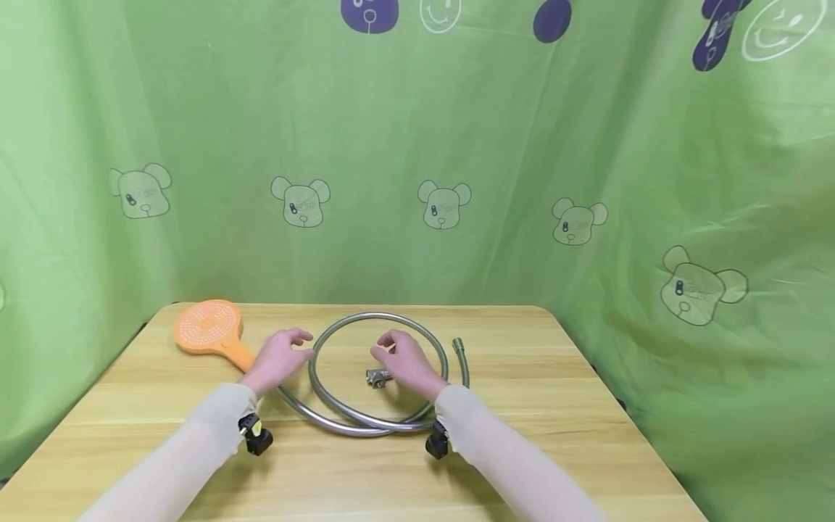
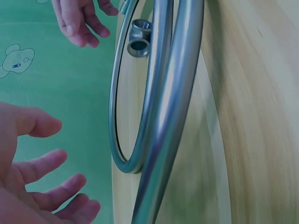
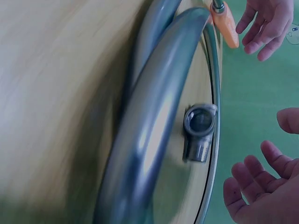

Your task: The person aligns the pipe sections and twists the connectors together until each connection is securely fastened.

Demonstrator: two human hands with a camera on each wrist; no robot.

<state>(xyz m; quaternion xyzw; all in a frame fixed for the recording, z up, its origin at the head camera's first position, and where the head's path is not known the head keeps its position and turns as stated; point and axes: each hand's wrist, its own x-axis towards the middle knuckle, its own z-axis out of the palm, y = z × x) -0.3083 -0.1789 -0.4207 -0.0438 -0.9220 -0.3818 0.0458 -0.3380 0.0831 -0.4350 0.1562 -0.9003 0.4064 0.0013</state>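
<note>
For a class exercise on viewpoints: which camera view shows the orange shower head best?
The head view, where the orange shower head shows its whole round face and some handle. The right wrist view catches only handle, near the top; the left wrist view shows none.

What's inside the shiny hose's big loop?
A small metal fitting lies on the table inside the hose loop. From the head view, the right hand covers part of the fitting.

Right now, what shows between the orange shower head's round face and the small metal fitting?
In the head view, the left hand and one side of the looped metal hose appear between them.
</note>
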